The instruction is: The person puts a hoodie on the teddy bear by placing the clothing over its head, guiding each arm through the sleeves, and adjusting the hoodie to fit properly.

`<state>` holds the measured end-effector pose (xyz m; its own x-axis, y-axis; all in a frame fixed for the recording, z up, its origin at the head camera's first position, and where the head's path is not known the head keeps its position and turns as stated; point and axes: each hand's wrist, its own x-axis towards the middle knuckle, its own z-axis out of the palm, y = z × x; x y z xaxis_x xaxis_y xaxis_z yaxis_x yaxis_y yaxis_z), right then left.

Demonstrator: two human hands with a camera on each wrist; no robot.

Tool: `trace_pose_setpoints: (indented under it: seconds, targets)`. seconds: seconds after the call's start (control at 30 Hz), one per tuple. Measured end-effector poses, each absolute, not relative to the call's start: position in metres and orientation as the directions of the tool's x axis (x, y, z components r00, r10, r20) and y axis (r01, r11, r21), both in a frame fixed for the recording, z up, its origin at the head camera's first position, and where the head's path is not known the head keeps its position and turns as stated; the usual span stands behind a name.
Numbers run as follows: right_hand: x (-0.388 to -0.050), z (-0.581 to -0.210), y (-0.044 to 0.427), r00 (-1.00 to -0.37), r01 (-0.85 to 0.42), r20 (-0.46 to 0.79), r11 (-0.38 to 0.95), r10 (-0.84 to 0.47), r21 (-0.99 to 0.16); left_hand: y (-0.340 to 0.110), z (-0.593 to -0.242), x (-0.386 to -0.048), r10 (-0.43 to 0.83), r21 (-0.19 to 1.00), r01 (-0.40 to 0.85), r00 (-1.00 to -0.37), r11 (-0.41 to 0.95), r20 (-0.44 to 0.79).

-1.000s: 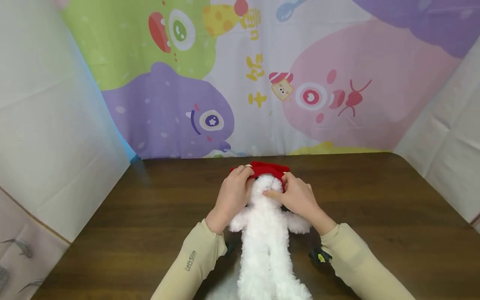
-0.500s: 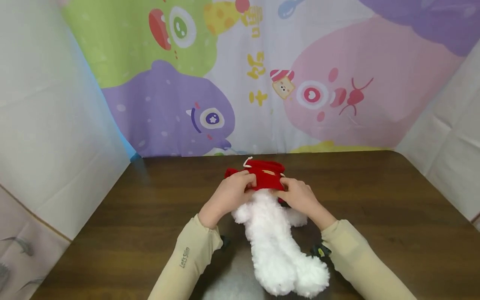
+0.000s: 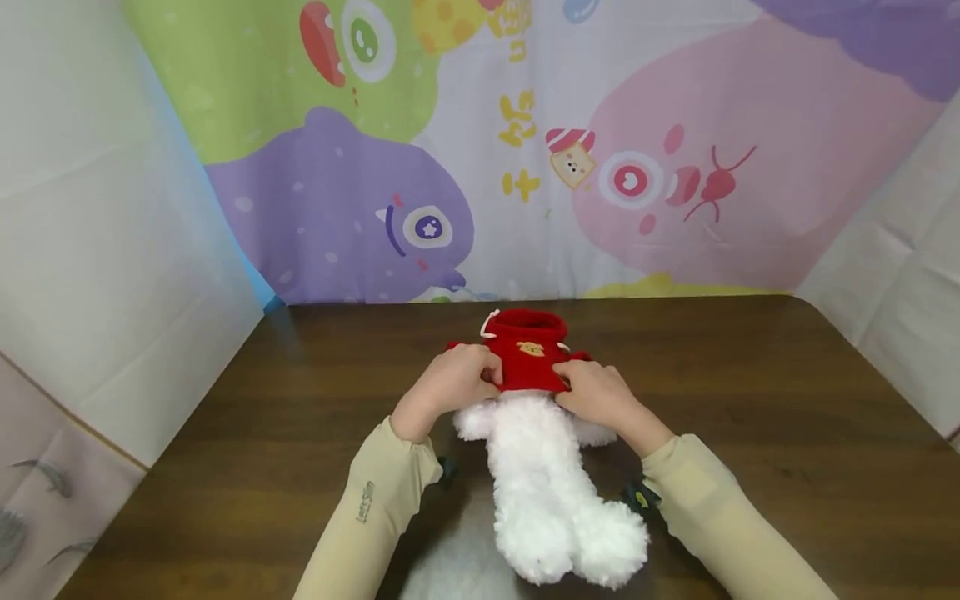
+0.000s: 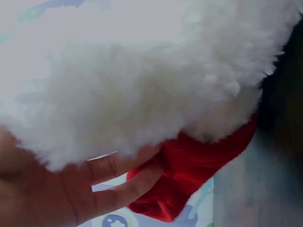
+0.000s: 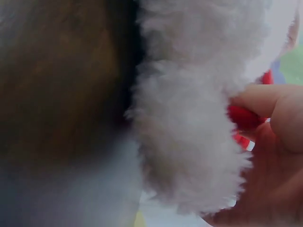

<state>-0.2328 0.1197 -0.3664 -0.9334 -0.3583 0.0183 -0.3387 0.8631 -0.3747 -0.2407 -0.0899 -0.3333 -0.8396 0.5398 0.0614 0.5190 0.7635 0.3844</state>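
A white fluffy plush toy lies with its legs toward the near side, its head covered by a small red garment with a bear patch and white cords. My left hand pinches the garment's lower left edge; my right hand grips its lower right edge. In the left wrist view, fingers of the left hand lie against the red cloth below white fur. The right wrist view has the right hand behind a furry limb, touching red cloth.
The dark wooden table extends around the toy, with a greyish patch near its front edge. A cartoon-printed cloth hangs behind, and white cloth panels stand at both sides.
The red garment has come down over the toy's head, its collar and bear patch now showing upright. Both hands have moved slightly toward the near side with its hem. The toy's legs have swung right.
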Motion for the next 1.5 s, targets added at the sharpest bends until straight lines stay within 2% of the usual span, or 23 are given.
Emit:
trace_pose_setpoints:
  seconds: [0.1, 0.2, 0.4, 0.53, 0.67, 0.8, 0.9, 1.0, 1.13, 1.3, 1.4, 1.5]
  targets:
    - [-0.236, -0.369, 0.123, -0.932, -0.333, -0.005, 0.864, -0.361, -0.378, -0.092, -0.335, -0.245, 0.548, 0.429, 0.519, -0.834, 0.739, 0.065]
    - [-0.238, -0.373, 0.126, -0.933, -0.292, -0.05, 0.832, -0.356, -0.471, -0.095, -0.341, -0.249, 0.516, 0.463, 0.474, -0.856, 0.749, 0.039]
    - [-0.244, -0.38, 0.133, -0.941, -0.211, -0.097, 0.787, -0.323, -0.58, -0.1, -0.351, -0.254, 0.357, 0.408, 0.294, -0.93, 0.864, -0.087]
    - [-0.246, -0.384, 0.133, -0.937, -0.093, -0.175, 0.696, -0.304, -0.712, -0.098, -0.359, -0.258, 0.319, 0.459, 0.258, -0.946, 0.85, -0.059]
    - [-0.248, -0.384, 0.128, -0.931, 0.092, -0.256, 0.511, -0.26, -0.855, -0.091, -0.369, -0.26, 0.277, 0.503, 0.293, -0.955, 0.813, 0.109]
    - [-0.248, -0.382, 0.126, -0.924, 0.247, -0.31, 0.269, -0.225, -0.931, -0.083, -0.373, -0.258, 0.244, 0.547, 0.36, -0.93, 0.756, 0.275]
    - [-0.248, -0.379, 0.125, -0.939, 0.292, -0.296, 0.048, -0.177, -0.955, -0.078, -0.372, -0.256, 0.228, 0.618, 0.392, -0.916, 0.681, 0.331]
    - [-0.248, -0.379, 0.123, -0.967, 0.249, -0.242, -0.093, -0.077, -0.964, -0.077, -0.368, -0.254, 0.258, 0.673, 0.433, -0.901, 0.6, 0.349]
    - [-0.248, -0.378, 0.121, -0.982, 0.172, -0.18, -0.111, 0.063, -0.979, -0.078, -0.365, -0.253, 0.393, 0.64, 0.504, -0.861, 0.58, 0.322]
    - [-0.247, -0.381, 0.119, -0.978, 0.144, -0.151, -0.056, 0.146, -0.988, -0.083, -0.361, -0.253, 0.533, 0.607, 0.524, -0.825, 0.597, 0.188]
    - [-0.247, -0.381, 0.118, -0.981, 0.143, -0.134, 0.055, 0.141, -0.988, -0.084, -0.357, -0.252, 0.494, 0.713, 0.387, -0.867, 0.584, 0.066]
    - [-0.245, -0.379, 0.118, -0.99, 0.103, -0.084, 0.184, 0.111, -0.978, -0.084, -0.351, -0.249, 0.386, 0.828, 0.152, -0.919, 0.54, -0.082]
